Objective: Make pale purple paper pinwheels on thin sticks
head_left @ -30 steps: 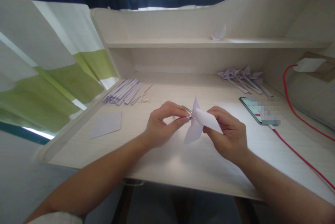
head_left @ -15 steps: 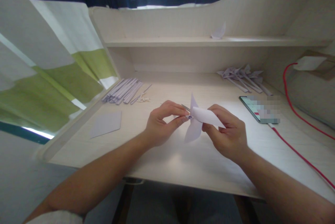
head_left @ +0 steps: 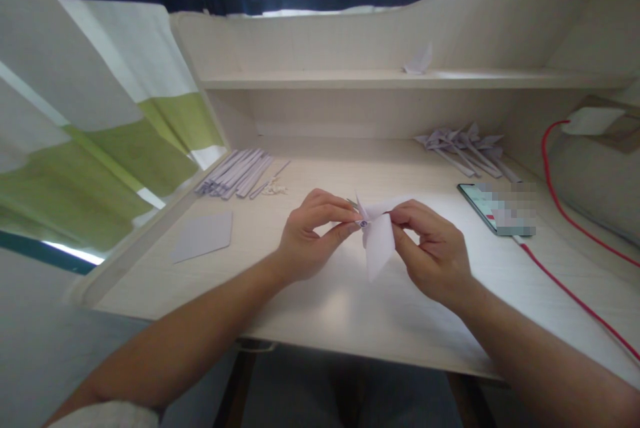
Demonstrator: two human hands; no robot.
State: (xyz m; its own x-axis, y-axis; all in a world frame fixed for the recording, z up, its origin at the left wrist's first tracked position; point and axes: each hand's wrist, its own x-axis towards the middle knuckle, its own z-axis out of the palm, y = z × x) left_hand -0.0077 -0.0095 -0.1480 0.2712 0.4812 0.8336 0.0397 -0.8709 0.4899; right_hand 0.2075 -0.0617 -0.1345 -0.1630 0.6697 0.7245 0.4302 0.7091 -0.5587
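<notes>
Paper pinwheel [head_left: 379,246] central, seemingly near done: left hand [head_left: 304,239] pinching beside hub [head_left: 364,223], right hand [head_left: 436,249] touching vane [head_left: 384,235], grip unclear. Assembled pinwheels [head_left: 463,148] two o'clock; unused paper sticks [head_left: 239,173] ten; flat paper square [head_left: 204,237] nine.

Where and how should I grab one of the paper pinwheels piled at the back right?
Probably pinch a paper stick near its free end, coming from the front: the sticks slant toward you, while the folded blades bunch together farther back.
</notes>
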